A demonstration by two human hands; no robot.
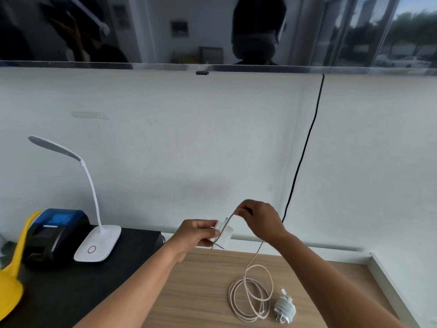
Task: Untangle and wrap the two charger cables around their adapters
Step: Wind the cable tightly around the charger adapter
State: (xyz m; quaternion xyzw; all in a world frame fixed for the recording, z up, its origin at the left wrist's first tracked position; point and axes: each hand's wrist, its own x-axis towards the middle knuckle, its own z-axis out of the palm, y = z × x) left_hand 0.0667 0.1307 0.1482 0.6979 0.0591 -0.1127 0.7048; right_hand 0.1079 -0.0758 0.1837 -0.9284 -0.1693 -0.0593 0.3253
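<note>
Wooden table (201,292) holds loose coils of braided beige cable (248,297), running up to right hand (260,221), which pinches it above a white blocky adapter (224,235) gripped by left hand (196,235); adapter orientation blurred. Second charger (285,310), already wrapped, beside coils.

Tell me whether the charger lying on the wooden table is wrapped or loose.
Wrapped. The charger on the table has its white cable wound tightly around the adapter, plug end sticking up, beside the other cable's loose coils.
</note>
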